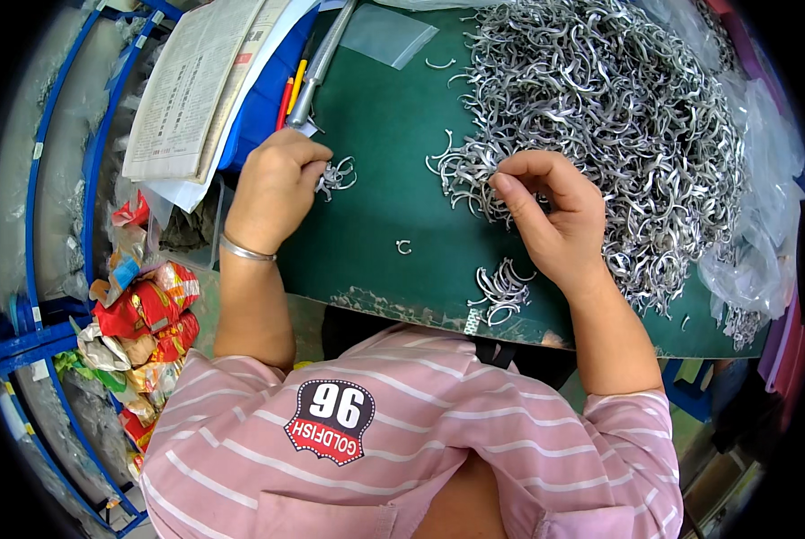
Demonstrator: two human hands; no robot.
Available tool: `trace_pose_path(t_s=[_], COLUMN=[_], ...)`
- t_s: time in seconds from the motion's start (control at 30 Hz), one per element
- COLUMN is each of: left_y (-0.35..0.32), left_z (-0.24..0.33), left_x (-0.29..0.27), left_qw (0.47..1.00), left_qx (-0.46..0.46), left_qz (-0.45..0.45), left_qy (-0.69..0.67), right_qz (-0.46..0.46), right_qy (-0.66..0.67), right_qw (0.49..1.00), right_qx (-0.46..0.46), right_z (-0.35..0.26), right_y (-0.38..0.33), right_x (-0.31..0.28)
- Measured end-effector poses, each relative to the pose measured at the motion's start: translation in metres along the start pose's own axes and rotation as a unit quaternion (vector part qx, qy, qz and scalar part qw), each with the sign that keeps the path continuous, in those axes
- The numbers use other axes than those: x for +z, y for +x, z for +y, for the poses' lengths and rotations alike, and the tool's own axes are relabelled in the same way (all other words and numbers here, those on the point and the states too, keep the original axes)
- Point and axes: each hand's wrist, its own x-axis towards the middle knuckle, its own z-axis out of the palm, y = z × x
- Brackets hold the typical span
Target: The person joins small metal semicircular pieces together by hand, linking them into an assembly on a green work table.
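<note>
- two hands work over the green mat (384, 135); your forearms enter from the lower edge.
- your left hand (275, 184) is curled nearly closed, fingers pressed together on a small bunch of metal clips (338, 174) that sticks out past the fingertips toward the right.
- the bunch rests just above or on the mat; you cannot tell which. its curved ends fan out to the right and slightly upward, with no single long axis readable.
- a metal bangle (245, 251) sits on your left wrist.
- your right hand (555, 216) is half closed, thumb and forefinger drawn together at the near edge of the large heap of clips (600, 126); whether a single clip is pinched between them cannot be told.
- the heap covers the far right part of the mat, touching your right fingertips and spreading away up and to the right.
- one loose clip (404, 246) lies alone on the mat between your hands, its open side facing right.
- a small pile of clips (501, 289) lies just below your right wrist, near the mat's front edge.
- beside your left hand, up and left, lie a metal tube (317, 67), pencils (292, 90) and a folded newspaper (191, 85).
- a clear plastic bag (386, 34) lies flat at the far edge of the mat.
</note>
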Motion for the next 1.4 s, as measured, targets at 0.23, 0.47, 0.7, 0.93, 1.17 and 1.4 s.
trace_pose_path(t_s=[0.23, 0.47, 0.7, 0.93, 1.17, 1.4], left_y=[0.034, 0.028, 0.02, 0.02, 0.028, 0.022], left_z=[0.054, 0.06, 0.085, 0.083, 0.055, 0.055], left_x=[0.055, 0.07, 0.064, 0.061, 0.053, 0.065], left_qw=[0.989, 0.98, 0.925, 0.925, 0.951, 0.975], left_qx=[0.115, 0.071, 0.188, 0.207, 0.047, 0.049], left_qz=[0.016, 0.079, 0.116, 0.128, 0.111, -0.024], left_qy=[-0.093, -0.171, -0.309, -0.291, -0.283, -0.216], right_qz=[0.007, -0.01, -0.021, -0.066, -0.211, -0.431], right_qy=[-0.016, -0.037, 0.015, -0.029, -0.137, -0.141], right_qw=[1.0, 0.999, 1.0, 0.991, 0.954, 0.888], right_qx=[0.008, -0.003, 0.0, -0.114, -0.16, -0.078], right_z=[0.001, 0.0, 0.001, -0.004, -0.025, -0.028], right_y=[0.0, 0.002, 0.003, 0.007, 0.014, 0.002], right_x=[-0.001, -0.003, -0.003, -0.009, -0.031, -0.034])
